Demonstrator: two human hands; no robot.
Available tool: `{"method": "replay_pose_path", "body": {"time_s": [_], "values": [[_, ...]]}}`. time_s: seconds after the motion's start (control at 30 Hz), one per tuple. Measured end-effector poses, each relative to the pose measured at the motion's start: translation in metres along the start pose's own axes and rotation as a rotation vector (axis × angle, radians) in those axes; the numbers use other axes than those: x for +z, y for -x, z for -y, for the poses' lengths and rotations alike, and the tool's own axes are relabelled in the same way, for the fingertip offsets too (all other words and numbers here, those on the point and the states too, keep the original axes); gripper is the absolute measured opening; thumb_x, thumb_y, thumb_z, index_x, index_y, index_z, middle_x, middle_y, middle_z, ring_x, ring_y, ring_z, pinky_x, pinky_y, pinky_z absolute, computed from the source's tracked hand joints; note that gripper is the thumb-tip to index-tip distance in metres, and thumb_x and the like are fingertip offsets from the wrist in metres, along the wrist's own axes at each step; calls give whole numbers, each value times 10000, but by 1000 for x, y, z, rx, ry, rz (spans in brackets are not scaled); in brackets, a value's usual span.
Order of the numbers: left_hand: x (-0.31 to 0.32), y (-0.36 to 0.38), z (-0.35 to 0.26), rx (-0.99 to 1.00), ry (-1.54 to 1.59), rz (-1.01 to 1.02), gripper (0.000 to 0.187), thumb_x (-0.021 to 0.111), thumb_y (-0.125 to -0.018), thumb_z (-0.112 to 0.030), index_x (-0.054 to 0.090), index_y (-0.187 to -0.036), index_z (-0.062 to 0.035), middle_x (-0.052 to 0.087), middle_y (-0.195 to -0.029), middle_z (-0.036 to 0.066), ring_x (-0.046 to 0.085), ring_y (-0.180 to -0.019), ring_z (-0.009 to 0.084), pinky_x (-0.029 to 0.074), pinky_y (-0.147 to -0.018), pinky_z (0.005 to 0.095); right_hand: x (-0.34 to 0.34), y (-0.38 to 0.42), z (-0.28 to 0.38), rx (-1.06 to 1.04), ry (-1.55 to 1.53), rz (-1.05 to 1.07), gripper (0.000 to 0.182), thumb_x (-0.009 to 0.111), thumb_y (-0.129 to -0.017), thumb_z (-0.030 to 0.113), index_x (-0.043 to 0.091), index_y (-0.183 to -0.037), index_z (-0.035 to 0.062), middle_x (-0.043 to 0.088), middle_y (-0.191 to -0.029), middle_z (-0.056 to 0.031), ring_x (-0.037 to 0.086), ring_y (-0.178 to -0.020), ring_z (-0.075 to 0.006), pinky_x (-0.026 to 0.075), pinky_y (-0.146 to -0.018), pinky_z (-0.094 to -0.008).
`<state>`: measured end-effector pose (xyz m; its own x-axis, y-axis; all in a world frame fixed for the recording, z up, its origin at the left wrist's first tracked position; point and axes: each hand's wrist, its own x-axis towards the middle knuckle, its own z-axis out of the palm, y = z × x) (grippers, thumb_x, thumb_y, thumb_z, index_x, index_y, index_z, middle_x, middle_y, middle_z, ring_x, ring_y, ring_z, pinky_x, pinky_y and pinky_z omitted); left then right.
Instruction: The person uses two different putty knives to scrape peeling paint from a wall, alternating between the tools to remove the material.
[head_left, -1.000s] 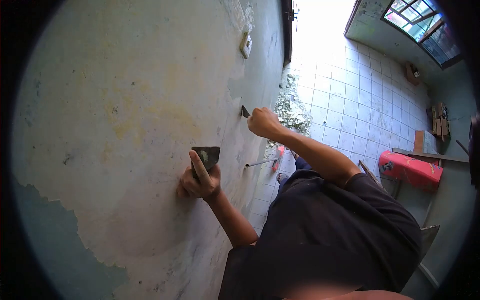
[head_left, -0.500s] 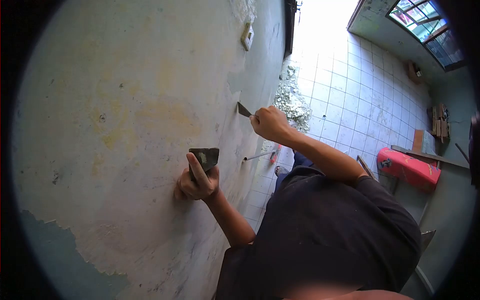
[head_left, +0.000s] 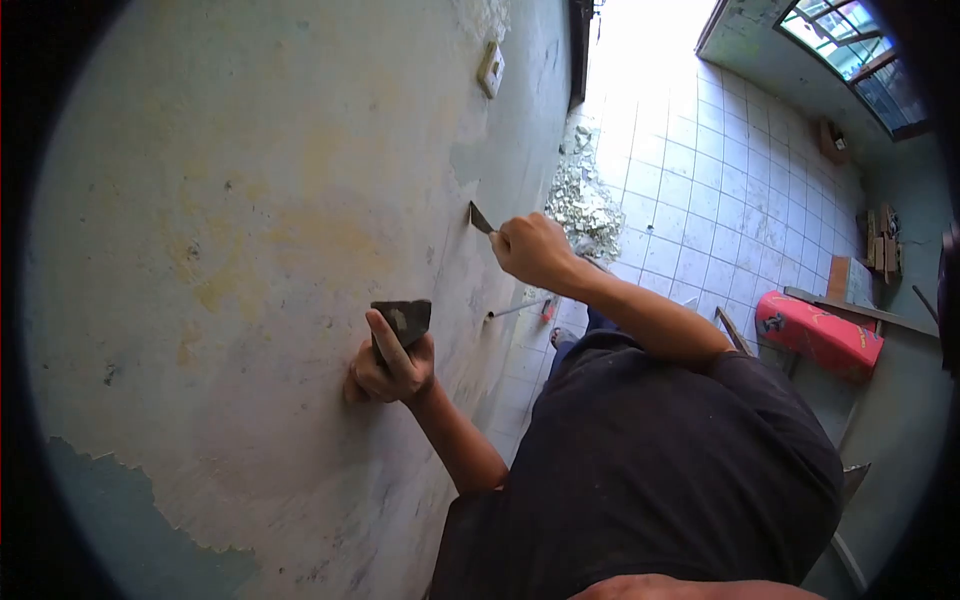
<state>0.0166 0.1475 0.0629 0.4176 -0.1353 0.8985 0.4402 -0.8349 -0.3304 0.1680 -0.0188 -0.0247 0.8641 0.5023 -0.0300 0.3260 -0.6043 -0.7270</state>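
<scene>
My left hand [head_left: 393, 368] is closed round a wide scraper [head_left: 406, 318], its dark blade pointing up and a finger laid along it. That hand is close against the wall [head_left: 280, 330], which has patchy, worn paint with yellowish stains. Farther up, my right hand [head_left: 537, 250] grips a putty knife [head_left: 481, 217]. The knife's blade tip is right at the wall surface, by the edge of a grey-green patch. Both tool handles are mostly hidden in my fingers.
Paint flakes [head_left: 585, 205] lie heaped on the tiled floor [head_left: 700, 190] along the wall's foot. A light switch [head_left: 491, 70] is mounted higher up. A thin pipe [head_left: 515, 309] sticks out below my right hand. A pink object [head_left: 818, 335] and wood pieces [head_left: 882, 245] are at the right.
My right hand and the putty knife have shifted slightly left along the wall. The left hand with the scraper has shifted slightly left too, as the view moved a little.
</scene>
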Motion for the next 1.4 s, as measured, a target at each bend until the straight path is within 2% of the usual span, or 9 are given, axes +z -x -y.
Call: {"method": "replay_pose_path", "body": {"time_s": [0.13, 0.23, 0.33, 0.37, 0.47, 0.73, 0.8, 0.97, 1.4], "values": [[-2, -1, 0, 11, 3, -25, 390, 678, -948, -420, 754, -1194, -128, 565, -837, -6, 527, -713, 170, 347, -720, 348, 28, -24, -44, 76, -22, -1, 362, 620, -913, 252, 673, -652, 6, 614, -616, -233, 649, -597, -432, 534, -609, -513], [-2, 0, 0, 6, 5, 7, 393, 693, -939, -422, 755, -1193, -129, 558, -839, 3, 523, -725, 175, 355, -726, 355, -8, 1, 1, 26, -70, 53, 359, 618, -890, 252, 679, -664, -20, 636, -670, -284, 667, -673, -482, 559, -659, -541], [-5, 0, 0, -6, -19, -10, 410, 694, -937, -437, 753, -1198, -127, 559, -837, 5, 520, -725, 178, 360, -731, 360, 32, -21, -46, 122, -46, 9, 358, 621, -889, 252, 681, -660, -17, 636, -664, -278, 665, -662, -479, 561, -669, -532], [-6, 2, 2, 11, -1, -14, 413, 694, -936, -439, 751, -1200, -126, 560, -836, 6, 521, -725, 179, 361, -732, 361, 35, -17, -49, 59, -38, -19, 355, 634, -907, 253, 677, -650, 11, 612, -602, -224, 638, -560, -425, 536, -570, -489], [-8, 3, 2, 23, 0, 10, 425, 687, -938, -447, 749, -1205, -122, 568, -838, 7, 523, -724, 182, 363, -734, 363, 8, 6, -11, -35, -48, -26, 334, 638, -907, 233, 690, -669, 4, 614, -599, -222, 639, -567, -424, 545, -593, -484], [-5, -1, -1, 0, -35, 17, 438, 661, -949, -468, 754, -1191, -115, 569, -844, 1, 523, -721, 182, 363, -731, 357, 25, 0, -26, 20, -54, -3, 381, 613, -921, 265, 682, -657, -2, 611, -602, -226, 644, -580, -426, 540, -605, -505], [-5, 2, 2, 12, -15, -6, 438, 659, -951, -467, 754, -1192, -114, 567, -851, 1, 523, -730, 182, 362, -732, 358, 20, -16, -31, 133, -60, 53, 374, 604, -906, 257, 696, -674, -22, 628, -653, -282, 658, -642, -480, 555, -661, -537], [-4, -3, -1, 14, -18, 10, 433, 647, -960, -457, 751, -1198, -110, 563, -854, 1, 520, -727, 181, 362, -734, 355, 29, -13, -34, 68, -16, -30, 360, 633, -915, 270, 693, -663, 20, 628, -609, -212, 652, -582, -417, 541, -593, -498], [-7, 1, 3, 26, -31, 11, 461, 654, -956, -476, 746, -1210, -103, 572, -826, -4, 523, -715, 173, 356, -722, 345, 6, -6, -15, 64, -65, 41, 372, 612, -901, 277, 698, -679, -8, 647, -663, -265, 677, -660, -458, 559, -657, -523]]}}
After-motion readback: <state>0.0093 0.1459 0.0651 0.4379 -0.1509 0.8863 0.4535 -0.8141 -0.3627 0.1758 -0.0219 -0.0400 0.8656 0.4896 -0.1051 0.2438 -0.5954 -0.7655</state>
